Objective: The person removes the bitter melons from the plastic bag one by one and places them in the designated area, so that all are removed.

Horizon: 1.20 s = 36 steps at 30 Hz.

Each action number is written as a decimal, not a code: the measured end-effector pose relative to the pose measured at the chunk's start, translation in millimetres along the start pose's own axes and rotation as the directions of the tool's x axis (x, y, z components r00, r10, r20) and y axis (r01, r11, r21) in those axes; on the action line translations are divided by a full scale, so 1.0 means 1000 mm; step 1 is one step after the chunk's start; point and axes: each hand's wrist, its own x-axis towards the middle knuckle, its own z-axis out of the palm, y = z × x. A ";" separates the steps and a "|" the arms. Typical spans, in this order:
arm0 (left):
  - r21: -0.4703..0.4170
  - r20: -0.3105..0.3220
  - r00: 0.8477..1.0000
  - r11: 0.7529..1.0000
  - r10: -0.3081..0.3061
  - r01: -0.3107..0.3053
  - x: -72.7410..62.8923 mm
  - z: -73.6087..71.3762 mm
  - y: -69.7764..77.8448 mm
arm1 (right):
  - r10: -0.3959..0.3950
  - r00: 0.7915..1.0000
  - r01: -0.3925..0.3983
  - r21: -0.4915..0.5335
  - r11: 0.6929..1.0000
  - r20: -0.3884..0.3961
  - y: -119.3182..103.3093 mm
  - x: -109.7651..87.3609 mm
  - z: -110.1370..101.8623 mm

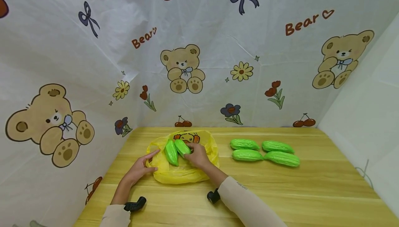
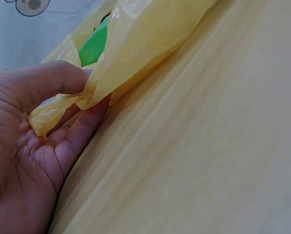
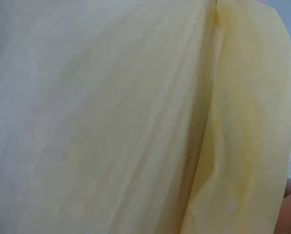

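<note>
A yellow plastic bag (image 1: 184, 177) lies on the table with its mouth spread wide, a cartoon face printed inside. My left hand (image 1: 141, 169) pinches the bag's left rim; in the left wrist view, the thumb (image 2: 62, 80) and fingers stand on either side of the crumpled plastic. My right hand (image 1: 197, 156) reaches into the bag from the right and grips a bright green bitter melon (image 1: 182, 147). Another bitter melon (image 1: 171, 153) lies beside it in the bag. In the right wrist view, the bag's side hides most of the right hand (image 3: 290, 207).
Several more bitter melons (image 1: 282, 158) lie in two rows on the wooden table (image 1: 299, 196), right of the bag. A cloth printed with bears (image 1: 184, 71) hangs behind and to the left. At the right edge, a thin cord (image 1: 365, 173) shows against the white wall.
</note>
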 end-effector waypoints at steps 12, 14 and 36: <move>0.031 -0.001 1.000 0.999 0.009 -0.009 -0.003 -0.001 0.003 | -0.005 1.000 0.004 0.073 0.997 0.005 -0.008 -0.004 -0.012; 0.033 -0.002 1.000 0.999 0.020 -0.020 -0.002 -0.001 0.002 | -0.012 1.000 0.011 0.078 0.997 0.003 -0.009 -0.006 -0.013; 0.034 0.003 1.000 0.999 0.020 -0.020 -0.002 0.000 0.002 | -0.062 0.996 0.057 0.075 0.996 0.065 -0.032 -0.026 -0.049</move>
